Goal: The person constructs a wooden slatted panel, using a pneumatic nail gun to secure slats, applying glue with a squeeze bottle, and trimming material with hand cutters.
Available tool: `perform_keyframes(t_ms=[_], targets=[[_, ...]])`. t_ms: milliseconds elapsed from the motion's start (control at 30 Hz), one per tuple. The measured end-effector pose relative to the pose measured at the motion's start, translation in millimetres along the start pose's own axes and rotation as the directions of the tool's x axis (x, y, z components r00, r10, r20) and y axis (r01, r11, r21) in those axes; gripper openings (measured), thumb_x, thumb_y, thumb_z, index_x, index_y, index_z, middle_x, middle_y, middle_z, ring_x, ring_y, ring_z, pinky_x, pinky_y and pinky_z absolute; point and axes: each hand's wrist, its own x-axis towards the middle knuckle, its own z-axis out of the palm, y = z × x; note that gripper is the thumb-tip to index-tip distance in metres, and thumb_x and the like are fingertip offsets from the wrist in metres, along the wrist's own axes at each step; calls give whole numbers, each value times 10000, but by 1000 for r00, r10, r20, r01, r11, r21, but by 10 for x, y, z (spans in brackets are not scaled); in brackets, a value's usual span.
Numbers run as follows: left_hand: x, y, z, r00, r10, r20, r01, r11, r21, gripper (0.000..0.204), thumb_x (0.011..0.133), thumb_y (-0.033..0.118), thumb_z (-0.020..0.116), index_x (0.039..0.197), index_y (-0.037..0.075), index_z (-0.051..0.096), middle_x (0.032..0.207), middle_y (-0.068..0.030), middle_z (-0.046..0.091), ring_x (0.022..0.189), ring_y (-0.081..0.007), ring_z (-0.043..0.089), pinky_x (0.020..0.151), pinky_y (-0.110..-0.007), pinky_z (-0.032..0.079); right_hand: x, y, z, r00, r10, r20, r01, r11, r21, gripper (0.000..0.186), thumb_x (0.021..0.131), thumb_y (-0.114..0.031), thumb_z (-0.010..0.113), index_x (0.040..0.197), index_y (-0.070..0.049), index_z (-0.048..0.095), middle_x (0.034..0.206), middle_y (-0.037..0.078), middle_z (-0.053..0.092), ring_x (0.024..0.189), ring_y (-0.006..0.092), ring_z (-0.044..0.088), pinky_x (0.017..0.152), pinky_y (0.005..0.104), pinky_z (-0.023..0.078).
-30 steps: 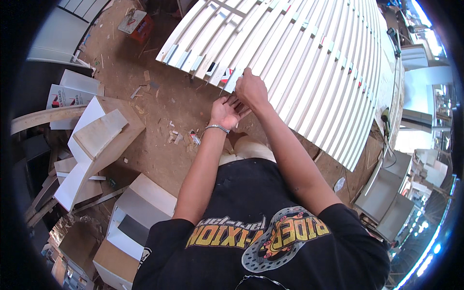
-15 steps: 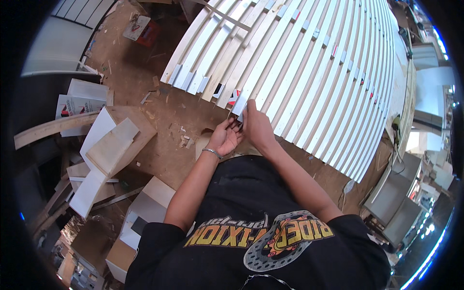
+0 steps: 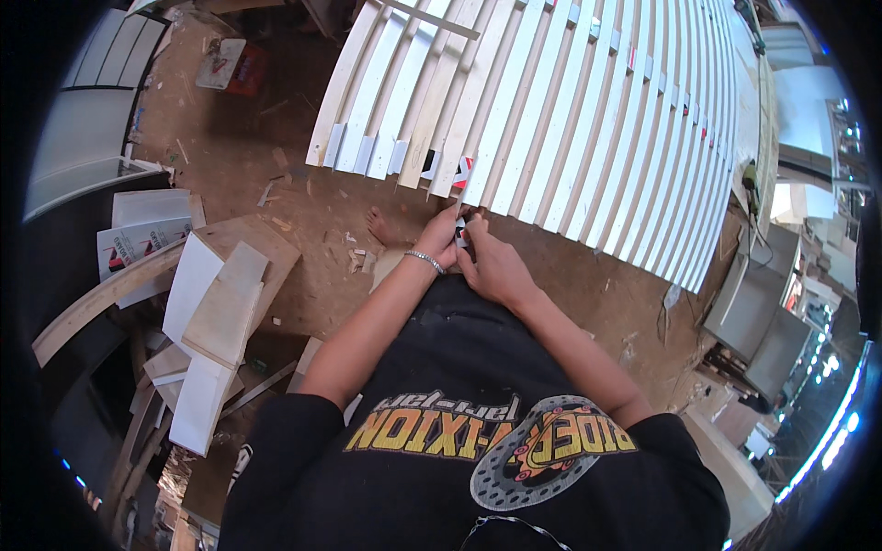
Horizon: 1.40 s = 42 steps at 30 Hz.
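Note:
Just off the near edge of a large panel of long white slats (image 3: 503, 138), my two hands meet in front of my body. My left hand (image 3: 439, 241) is closed around a small black-and-white piece (image 3: 461, 233), mostly hidden by the fingers. My right hand (image 3: 499, 266) has its thumb and fingers bent in against the same piece from the right. Its exact kind cannot be made out. Short pieces sit at the slats' near ends, among them a red-and-white one (image 3: 464, 171) and a black-and-white one (image 3: 429, 164).
A loose narrow strip (image 3: 430, 18) lies across the far slats. Left of me are stacked white board offcuts (image 3: 220, 312) and a curved wooden strip (image 3: 110, 285). Wood scraps (image 3: 360, 260) litter the brown floor by my bare foot (image 3: 378, 226). Grey panels (image 3: 772, 340) stand at right.
My hands have come away from the slat end toward my body, the small piece now between them. The right hand no longer reaches onto the slat. My view has shifted slightly.

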Motion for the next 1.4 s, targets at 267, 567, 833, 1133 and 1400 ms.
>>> perform_keyframes(t_ms=[267,567,833,1133,1400], targets=[[-277,400,-61,996,-62,66,69,992,-102,256,1054,252,473,1134,28,566,992,-128,596,817,-209,627,755,-325,580,687,-465,-539,955,222,-198,-259,948,-186,378,1000,-353,569,1204,-38,524,778,217,694,809,420,698,713,522,523],[-242,441,124,996,-15,84,21,998,-65,357,1065,243,318,1272,9,492,1161,-165,586,1034,-289,631,963,-469,558,1120,-350,-264,955,227,-192,-276,917,-289,227,999,-214,512,1049,3,474,769,282,673,773,474,684,696,564,533],[-265,368,80,998,47,29,-47,999,-7,336,1054,189,321,1246,5,525,1155,-158,627,1061,-278,646,959,-464,562,980,-351,-192,962,185,-201,-232,943,-240,151,907,-42,526,1031,14,461,801,293,669,803,483,674,711,554,528],[-246,383,50,998,-8,60,14,995,-102,325,1056,155,319,1241,13,546,1161,-160,647,1072,-272,657,967,-422,558,608,-285,8,924,81,-373,-104,994,-42,196,980,-128,534,1125,-3,490,829,253,678,833,455,678,693,542,510],[-234,371,97,998,13,65,-3,989,-151,278,1060,158,325,1193,5,515,1121,-132,617,969,-262,647,907,-429,582,1026,-522,-407,927,320,-197,-356,915,-190,474,955,-373,620,1170,43,547,845,300,694,854,459,699,768,524,537]])
